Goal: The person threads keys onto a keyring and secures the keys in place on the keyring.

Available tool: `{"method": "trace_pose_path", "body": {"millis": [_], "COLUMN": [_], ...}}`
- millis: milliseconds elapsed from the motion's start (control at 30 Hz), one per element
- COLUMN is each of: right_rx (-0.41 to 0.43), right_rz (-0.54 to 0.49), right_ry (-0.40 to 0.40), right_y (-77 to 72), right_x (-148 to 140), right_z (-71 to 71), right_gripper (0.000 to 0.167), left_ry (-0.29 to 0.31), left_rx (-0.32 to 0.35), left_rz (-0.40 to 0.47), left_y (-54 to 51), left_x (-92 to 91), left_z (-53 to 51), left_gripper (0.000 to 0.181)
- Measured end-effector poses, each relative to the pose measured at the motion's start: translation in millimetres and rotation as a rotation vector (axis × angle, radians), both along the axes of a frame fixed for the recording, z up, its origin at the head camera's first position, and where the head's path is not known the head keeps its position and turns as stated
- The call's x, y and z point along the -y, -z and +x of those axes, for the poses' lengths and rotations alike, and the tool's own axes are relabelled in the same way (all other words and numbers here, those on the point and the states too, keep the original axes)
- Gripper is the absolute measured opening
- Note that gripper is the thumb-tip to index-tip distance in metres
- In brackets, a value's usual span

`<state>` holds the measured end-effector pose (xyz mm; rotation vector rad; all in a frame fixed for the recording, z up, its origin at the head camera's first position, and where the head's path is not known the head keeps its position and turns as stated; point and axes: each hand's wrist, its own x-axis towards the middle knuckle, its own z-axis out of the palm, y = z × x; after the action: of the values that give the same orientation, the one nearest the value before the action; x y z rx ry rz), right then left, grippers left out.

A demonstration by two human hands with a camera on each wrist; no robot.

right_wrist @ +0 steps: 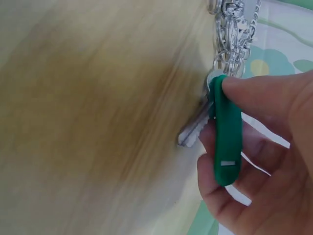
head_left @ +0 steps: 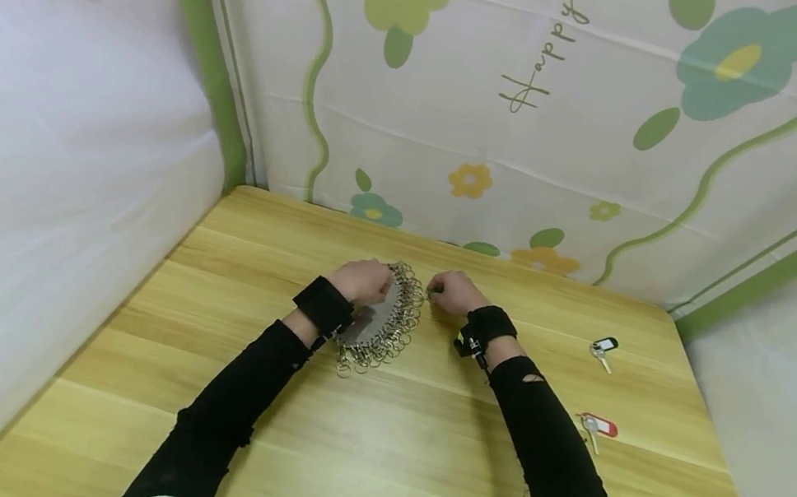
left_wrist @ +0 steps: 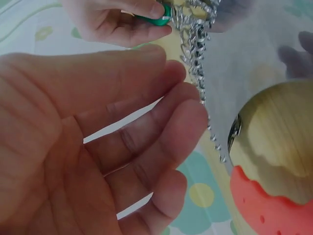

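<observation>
A grey round plate (head_left: 368, 326) lies on the table, its edge hung with many metal rings and clasps (head_left: 399, 327). Over the plate is my left hand (head_left: 363, 280); its fingers bend loosely beside the ringed edge, and nothing shows between them in the left wrist view. To the right of the rings, my right hand (head_left: 458, 293) pinches a green key tag (right_wrist: 228, 139) between thumb and fingers. A silver key (right_wrist: 195, 128) hangs beside that tag, close against the rings. Whether the tag is hooked to one of them I cannot tell.
On the table's right side lie a key with a black tag (head_left: 605, 344) and a key with a red tag (head_left: 604, 426). A printed cloth (head_left: 422, 119) rises behind the table (head_left: 358, 459). A red wavy-edged piece (left_wrist: 266, 210) shows in the left wrist view.
</observation>
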<state>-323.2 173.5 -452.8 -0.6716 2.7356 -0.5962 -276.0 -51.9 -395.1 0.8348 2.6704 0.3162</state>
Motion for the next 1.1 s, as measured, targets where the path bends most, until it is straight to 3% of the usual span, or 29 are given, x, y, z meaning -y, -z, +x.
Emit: {"method": "trace_pose_path", "body": {"millis": [200, 433, 567, 800, 1100], "right_rx": [-0.043, -0.047, -0.05, -0.072, -0.095], "right_rz": [0.022, 0.004, 0.051, 0.135, 0.2], "right_ry": [-0.018, 0.004, 0.024, 0.16, 0.306], "right_y": [-2.0, -12.4, -16.6, -19.6, -21.3], "right_x": [-6.8, -28.9, -51.8, -116.0, -221.5], "right_z": [4.1, 18.7, 27.0, 31.5, 53.6], "right_gripper": [0.019, 0.023, 0.022, 0.019, 0.029], "left_ry": [0.054, 0.093, 0.088, 0.041, 0.093], "left_rx": [-0.021, -0.079, -0.07, -0.165, -0.186], "left_rz": [0.04, 0.026, -0.025, -0.164, -0.098], "left_y": [3.5, 8.5, 11.4, 15.3, 29.7], "left_x": [-10.4, -27.1, -33.9, -38.8, -50.4], "left_z": [1.3, 7.5, 10.5, 8.4, 9.7], "left_gripper": [0.049, 0.048, 0.045, 0.033, 0.039]}}
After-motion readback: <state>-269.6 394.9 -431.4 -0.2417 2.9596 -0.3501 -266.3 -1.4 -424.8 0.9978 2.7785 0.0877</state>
